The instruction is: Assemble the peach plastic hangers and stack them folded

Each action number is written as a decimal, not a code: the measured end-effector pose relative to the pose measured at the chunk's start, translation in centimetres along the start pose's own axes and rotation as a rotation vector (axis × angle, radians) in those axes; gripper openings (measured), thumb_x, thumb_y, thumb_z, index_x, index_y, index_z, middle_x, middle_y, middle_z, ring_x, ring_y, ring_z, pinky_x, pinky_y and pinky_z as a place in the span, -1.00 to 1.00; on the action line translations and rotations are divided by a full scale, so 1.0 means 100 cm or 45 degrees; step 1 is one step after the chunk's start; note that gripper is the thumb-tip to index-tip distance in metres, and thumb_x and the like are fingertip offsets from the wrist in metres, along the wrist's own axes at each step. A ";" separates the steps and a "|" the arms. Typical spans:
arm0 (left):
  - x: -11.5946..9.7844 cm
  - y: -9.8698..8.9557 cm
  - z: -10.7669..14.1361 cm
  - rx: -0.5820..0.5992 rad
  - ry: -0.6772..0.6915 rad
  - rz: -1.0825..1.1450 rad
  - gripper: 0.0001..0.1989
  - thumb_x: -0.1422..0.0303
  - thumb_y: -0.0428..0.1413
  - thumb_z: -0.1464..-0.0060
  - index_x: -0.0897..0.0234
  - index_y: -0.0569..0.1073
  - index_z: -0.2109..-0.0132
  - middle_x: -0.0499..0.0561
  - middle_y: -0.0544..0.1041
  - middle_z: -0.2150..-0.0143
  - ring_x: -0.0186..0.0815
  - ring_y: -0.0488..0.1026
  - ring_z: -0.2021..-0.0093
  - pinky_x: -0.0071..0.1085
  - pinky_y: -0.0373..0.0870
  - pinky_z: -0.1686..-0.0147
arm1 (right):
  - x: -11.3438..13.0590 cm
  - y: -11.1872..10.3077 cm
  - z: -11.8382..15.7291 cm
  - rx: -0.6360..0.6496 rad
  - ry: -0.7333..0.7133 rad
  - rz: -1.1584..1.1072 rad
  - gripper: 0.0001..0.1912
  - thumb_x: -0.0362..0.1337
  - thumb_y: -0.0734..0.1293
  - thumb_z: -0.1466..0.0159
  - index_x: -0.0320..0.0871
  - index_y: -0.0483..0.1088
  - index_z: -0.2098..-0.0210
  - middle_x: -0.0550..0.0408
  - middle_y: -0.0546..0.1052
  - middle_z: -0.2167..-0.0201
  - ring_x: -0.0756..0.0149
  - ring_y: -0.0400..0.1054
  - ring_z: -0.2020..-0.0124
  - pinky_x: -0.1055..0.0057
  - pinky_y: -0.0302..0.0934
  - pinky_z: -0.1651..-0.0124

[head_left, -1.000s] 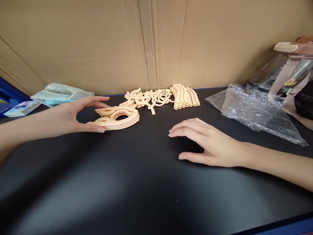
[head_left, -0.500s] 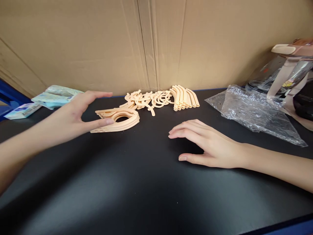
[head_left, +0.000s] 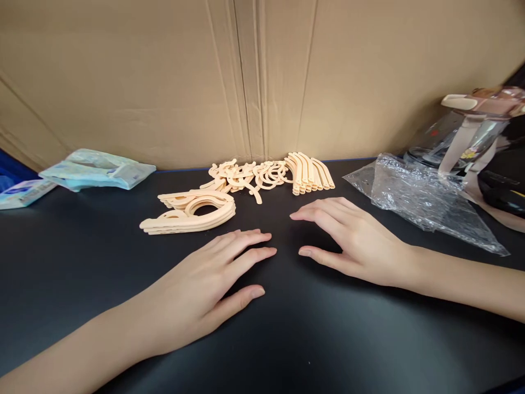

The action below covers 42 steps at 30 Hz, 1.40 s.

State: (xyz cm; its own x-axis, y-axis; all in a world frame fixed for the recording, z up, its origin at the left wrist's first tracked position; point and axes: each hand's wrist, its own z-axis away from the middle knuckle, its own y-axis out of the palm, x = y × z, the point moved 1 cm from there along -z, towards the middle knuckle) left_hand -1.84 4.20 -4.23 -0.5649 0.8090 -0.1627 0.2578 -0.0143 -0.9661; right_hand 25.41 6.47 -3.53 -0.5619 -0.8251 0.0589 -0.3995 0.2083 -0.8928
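My left hand (head_left: 217,273) rests over the black table top (head_left: 262,339), fingers apart and holding nothing. To its right, my right hand (head_left: 344,238) is also spread with nothing in it, its thumb and fingers pointing left. Just beyond my left hand lies a stack of cream-coloured curved pieces (head_left: 217,219), with a round opening in the middle. Farther back is a loose pile of small cream hooks and curved parts (head_left: 241,178). Beside that pile, nearer my right hand, several cream curved arms (head_left: 307,172) lie lined up in a bundle.
Blue tissue packs (head_left: 102,171) lie at the back left. On the right, a crumpled clear plastic bag (head_left: 418,191) lies before a transparent bottle (head_left: 484,128) with a pink lid and strap. A cardboard wall (head_left: 164,82) rises behind the table.
My left hand has moved right and nearer to me, away from the stack and down over the table. My right hand stays almost in place. The view has shifted slightly.
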 end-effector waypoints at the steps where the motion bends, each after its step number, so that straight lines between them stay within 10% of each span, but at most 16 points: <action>1: 0.000 0.000 -0.001 -0.004 0.006 0.001 -0.57 0.13 -0.05 -0.39 0.02 0.32 -0.33 0.01 0.36 -0.37 -0.07 0.37 -0.31 -0.08 0.38 -0.28 | -0.001 -0.001 -0.005 0.007 -0.024 0.066 -0.63 -0.16 0.26 -0.45 -0.32 0.36 -0.10 -0.14 0.54 0.01 0.05 0.42 -0.01 0.13 0.29 -0.07; 13: 0.000 -0.003 -0.001 0.046 0.040 -0.052 -0.56 0.14 -0.07 -0.41 0.12 0.32 -0.32 0.05 0.34 -0.38 -0.07 0.33 -0.34 -0.02 0.37 -0.28 | -0.023 0.024 -0.107 0.152 0.012 0.546 -0.62 -0.22 0.21 -0.45 -0.33 0.58 0.28 -0.23 0.55 0.23 -0.01 0.39 0.11 0.15 0.12 0.09; 24: -0.004 -0.006 -0.001 0.102 -0.008 0.025 -0.58 0.23 -0.01 -0.40 0.18 0.33 -0.32 0.10 0.33 -0.38 -0.06 0.28 -0.37 -0.02 0.27 -0.34 | -0.024 0.054 -0.143 0.153 0.174 0.487 -0.73 -0.38 0.24 -0.34 -0.31 0.56 0.36 -0.19 0.61 0.32 0.03 0.42 0.20 0.20 -0.04 0.13; 42: -0.005 0.000 0.002 -0.088 -0.040 -0.063 -0.56 0.28 -0.01 -0.39 0.22 0.28 -0.34 0.08 0.34 -0.36 -0.16 0.24 -0.38 -0.23 0.29 -0.33 | -0.006 0.009 -0.030 0.026 -0.109 0.349 -0.74 -0.31 0.36 -0.33 -0.22 0.42 0.50 0.13 0.41 0.53 0.30 0.23 0.43 0.31 0.03 0.22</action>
State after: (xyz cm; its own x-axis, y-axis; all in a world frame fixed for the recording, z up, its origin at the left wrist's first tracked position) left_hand -1.69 3.67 -4.15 -0.6024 0.7888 -0.1223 0.2815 0.0666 -0.9572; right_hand 23.20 8.77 -3.01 -0.5834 -0.7810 -0.2231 -0.2257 0.4198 -0.8791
